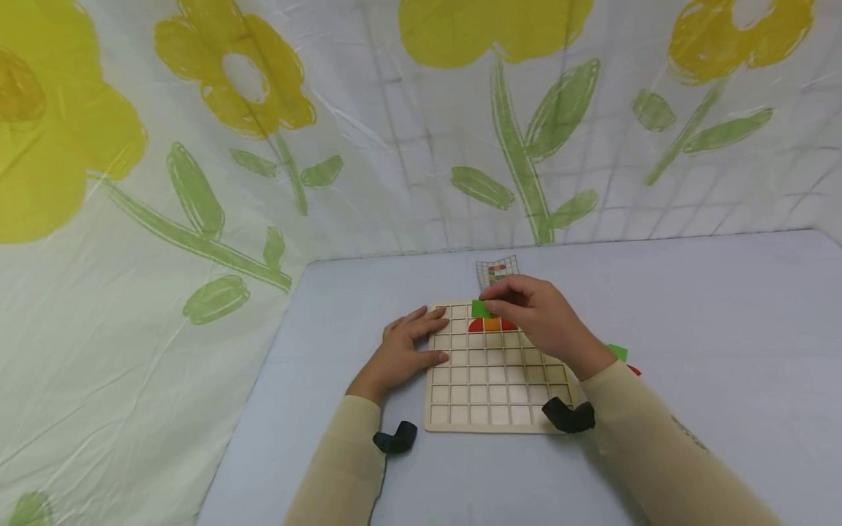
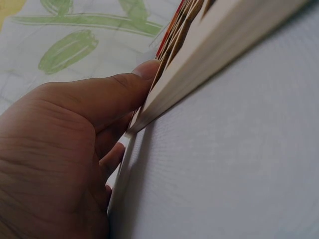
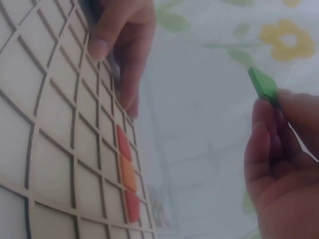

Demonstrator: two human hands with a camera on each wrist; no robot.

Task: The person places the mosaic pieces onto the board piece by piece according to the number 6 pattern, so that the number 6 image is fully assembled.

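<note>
A square wooden grid board (image 1: pixel 460 394) lies on the table. My left hand (image 1: pixel 401 354) rests on its left edge, fingers spread; in the left wrist view the thumb (image 2: pixel 147 69) presses on the rim. Between thumb and fingertips my right hand (image 1: pixel 536 314) pinches a green square tile (image 1: pixel 481 309). In the right wrist view this green tile (image 3: pixel 262 85) is held up off the board. Near the board's far edge, an orange square tile (image 1: pixel 491 324) sits in a row between two red round-edged tiles (image 1: pixel 476 326).
Behind the board stands a small card (image 1: pixel 496 270) printed with a grid and coloured pattern, partly covered by the right hand. Another green piece (image 1: pixel 617 352) and a red piece (image 1: pixel 634 370) lie right of the board, partly behind the right forearm. A flowered curtain (image 1: pixel 395 183) hangs beyond the table.
</note>
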